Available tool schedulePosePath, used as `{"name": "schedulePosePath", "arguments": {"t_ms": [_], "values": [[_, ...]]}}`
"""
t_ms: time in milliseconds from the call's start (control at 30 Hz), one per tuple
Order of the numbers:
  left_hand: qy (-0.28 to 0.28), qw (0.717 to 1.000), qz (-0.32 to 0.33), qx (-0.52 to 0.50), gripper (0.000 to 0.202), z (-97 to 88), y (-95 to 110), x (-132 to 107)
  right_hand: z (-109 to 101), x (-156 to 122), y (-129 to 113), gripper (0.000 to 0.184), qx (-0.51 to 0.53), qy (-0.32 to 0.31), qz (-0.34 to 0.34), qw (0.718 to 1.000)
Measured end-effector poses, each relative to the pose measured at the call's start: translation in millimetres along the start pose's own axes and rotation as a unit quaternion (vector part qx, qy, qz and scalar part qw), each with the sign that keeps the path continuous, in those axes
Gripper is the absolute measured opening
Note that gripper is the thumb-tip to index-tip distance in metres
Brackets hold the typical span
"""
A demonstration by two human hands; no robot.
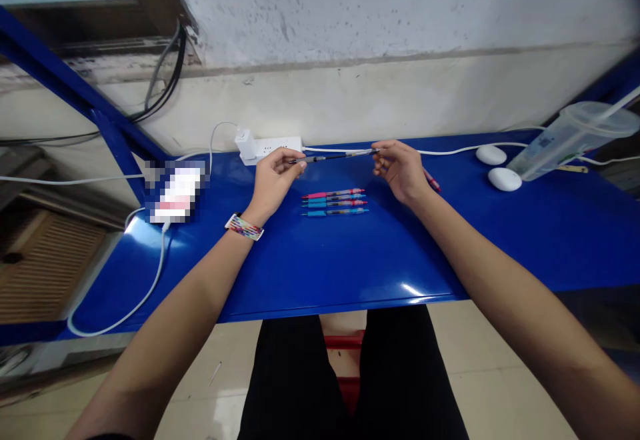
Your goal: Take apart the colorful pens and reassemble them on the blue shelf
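A slim grey-and-dark pen stretches level between my two hands, above the back of the blue table. My left hand pinches its grey end between thumb and fingers. At the other end, the fingertips of my right hand close on the thin tip. Whether it is one whole pen or parts pulled apart, I cannot tell. Below it several pens, pink and blue, lie side by side in a row. A red pen pokes out from behind my right hand, partly hidden.
A white power strip with a plugged-in charger stands against the wall. To the left lies a blurred-out phone on a white cable. Two white rounded objects and a clear plastic cup with a straw are at the right.
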State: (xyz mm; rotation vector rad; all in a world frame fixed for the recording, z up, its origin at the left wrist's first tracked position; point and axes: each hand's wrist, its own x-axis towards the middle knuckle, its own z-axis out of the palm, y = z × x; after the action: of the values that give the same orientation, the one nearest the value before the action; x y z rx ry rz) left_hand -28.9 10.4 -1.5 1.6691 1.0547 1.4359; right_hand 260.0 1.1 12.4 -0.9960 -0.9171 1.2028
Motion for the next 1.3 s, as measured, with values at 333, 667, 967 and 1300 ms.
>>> {"name": "schedulePosePath", "arguments": {"t_ms": [333,667,967,1300], "values": [[0.005,1.0,-0.009,0.015,0.012,-0.2,1.3,0.1,-4.2,5.8,3.3,0.018,-0.015,0.044,-0.024,0.999],[0.009,1.0,-0.004,0.014,0.011,0.7,5.1,-1.2,-4.7,6.0,5.5,0.009,-0.02,0.049,-0.047,0.997],[-0.069,0.997,-0.014,0.033,0.006,12.9,7.5,-11.3,4.6,-9.6,10.2,0.01,-0.045,-0.105,-0.032,0.993],[-0.089,0.975,0.078,0.186,0.044,7.8,12.8,-14.4,3.9,-9.7,11.9,0.01,-0.033,-0.128,-0.013,0.991]]}}
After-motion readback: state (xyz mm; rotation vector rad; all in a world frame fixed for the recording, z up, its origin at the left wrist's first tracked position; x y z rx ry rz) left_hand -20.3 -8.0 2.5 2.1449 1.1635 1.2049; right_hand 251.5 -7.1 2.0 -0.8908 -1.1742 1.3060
